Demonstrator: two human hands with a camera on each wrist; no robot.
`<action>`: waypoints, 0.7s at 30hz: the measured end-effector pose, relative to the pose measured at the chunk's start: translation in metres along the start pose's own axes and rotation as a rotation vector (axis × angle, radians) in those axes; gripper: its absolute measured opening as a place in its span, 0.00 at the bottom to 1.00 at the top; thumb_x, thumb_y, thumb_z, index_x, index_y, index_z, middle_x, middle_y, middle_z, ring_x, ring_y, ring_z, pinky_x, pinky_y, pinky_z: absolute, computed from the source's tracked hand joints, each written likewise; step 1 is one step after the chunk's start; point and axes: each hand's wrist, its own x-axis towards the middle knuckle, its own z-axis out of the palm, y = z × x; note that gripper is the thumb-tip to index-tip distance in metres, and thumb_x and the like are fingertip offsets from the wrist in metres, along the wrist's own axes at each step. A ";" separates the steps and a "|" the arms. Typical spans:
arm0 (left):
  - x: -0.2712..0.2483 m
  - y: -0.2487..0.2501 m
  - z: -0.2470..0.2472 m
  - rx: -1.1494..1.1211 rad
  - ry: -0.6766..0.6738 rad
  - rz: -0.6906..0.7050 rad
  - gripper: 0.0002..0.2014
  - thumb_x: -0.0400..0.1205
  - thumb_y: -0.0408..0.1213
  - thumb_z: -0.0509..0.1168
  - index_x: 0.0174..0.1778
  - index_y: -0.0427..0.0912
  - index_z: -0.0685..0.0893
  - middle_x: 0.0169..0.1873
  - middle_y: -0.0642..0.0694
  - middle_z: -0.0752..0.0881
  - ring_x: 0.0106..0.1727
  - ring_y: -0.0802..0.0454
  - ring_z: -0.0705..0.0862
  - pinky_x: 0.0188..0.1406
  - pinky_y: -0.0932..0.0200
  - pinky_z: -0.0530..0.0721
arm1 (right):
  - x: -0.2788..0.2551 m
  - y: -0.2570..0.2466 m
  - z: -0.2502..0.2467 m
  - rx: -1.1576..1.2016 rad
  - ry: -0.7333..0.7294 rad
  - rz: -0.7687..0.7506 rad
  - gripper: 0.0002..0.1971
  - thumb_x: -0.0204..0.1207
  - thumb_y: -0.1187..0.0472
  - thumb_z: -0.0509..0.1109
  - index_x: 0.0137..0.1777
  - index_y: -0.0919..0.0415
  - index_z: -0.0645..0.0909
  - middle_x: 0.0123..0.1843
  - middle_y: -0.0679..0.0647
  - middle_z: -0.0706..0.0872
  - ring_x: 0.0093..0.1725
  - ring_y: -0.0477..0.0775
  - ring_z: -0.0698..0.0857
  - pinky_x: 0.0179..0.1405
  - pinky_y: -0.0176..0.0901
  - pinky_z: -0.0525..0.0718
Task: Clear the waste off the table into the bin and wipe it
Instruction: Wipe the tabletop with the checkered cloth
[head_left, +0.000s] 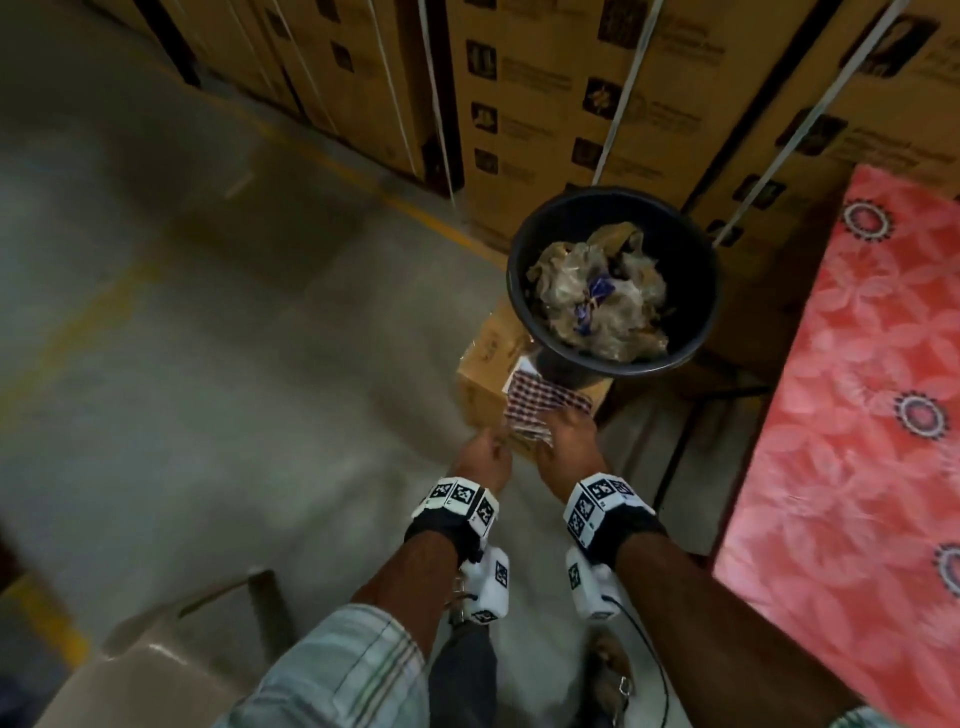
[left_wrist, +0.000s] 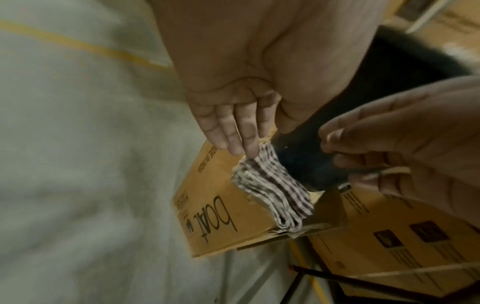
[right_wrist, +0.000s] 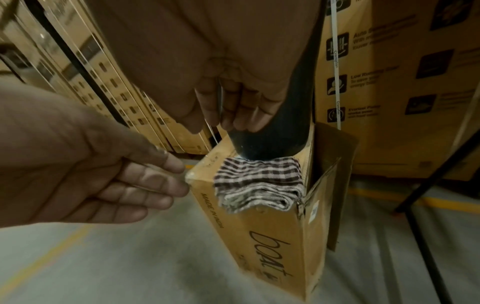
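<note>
- Checked cloth (right_wrist: 259, 183): folded into several layers, brown-and-white weave. It lies on top of the cardboard box (right_wrist: 262, 246), against the foot of the bin (head_left: 613, 280), and its folded edge hangs just over the box's front edge. Judged light, soft and limp, so likely to unfold if lifted by one corner. The best hold is a pinch across the whole folded stack at the overhanging edge.
- Bin: dark round plastic bucket with smooth, rigid walls that taper downward, standing on the box behind the cloth. It holds crumpled, translucent brownish bags and a blue wrapper, so the waste step looks done.
- Cardboard box: tan corrugated carton, matte, printed "boAt", standing on the concrete floor with one flap open on the side away from the cloth.
- Left hand (head_left: 483, 460): just short of the cloth's near corner, fingers straight and relaxed, grasping nothing. In the left wrist view the fingertips (left_wrist: 252, 152) seem to reach the cloth's corner; contact is uncertain.
- Right hand (head_left: 566, 447): over the cloth's near edge, fingers loosely bent, holding nothing.
- Worktop (head_left: 852, 415): to the right of the bin, under a red floral cover of smooth, slightly sheened fabric, still to be wiped.
- Stacked cartons (head_left: 571, 104): behind the bin, strapped with white bands.
</note>
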 end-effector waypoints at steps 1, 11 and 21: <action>0.012 -0.004 0.003 -0.068 -0.012 -0.031 0.15 0.87 0.39 0.56 0.68 0.45 0.77 0.59 0.40 0.85 0.57 0.39 0.84 0.53 0.54 0.81 | 0.010 0.005 0.007 -0.024 -0.001 -0.001 0.21 0.73 0.64 0.66 0.67 0.61 0.77 0.67 0.63 0.77 0.68 0.65 0.72 0.69 0.53 0.71; 0.106 -0.020 0.049 -0.550 0.010 -0.274 0.20 0.87 0.51 0.57 0.68 0.42 0.77 0.59 0.43 0.82 0.63 0.42 0.80 0.57 0.57 0.74 | 0.062 0.055 0.059 -0.256 -0.107 0.012 0.35 0.66 0.62 0.68 0.76 0.57 0.67 0.77 0.59 0.69 0.74 0.66 0.66 0.71 0.59 0.70; 0.079 0.006 0.021 -0.637 -0.041 -0.172 0.08 0.85 0.36 0.62 0.42 0.46 0.84 0.42 0.45 0.89 0.50 0.42 0.87 0.61 0.45 0.84 | 0.036 0.034 0.020 -0.247 -0.209 -0.012 0.37 0.67 0.59 0.71 0.77 0.56 0.62 0.76 0.59 0.68 0.74 0.64 0.67 0.73 0.53 0.68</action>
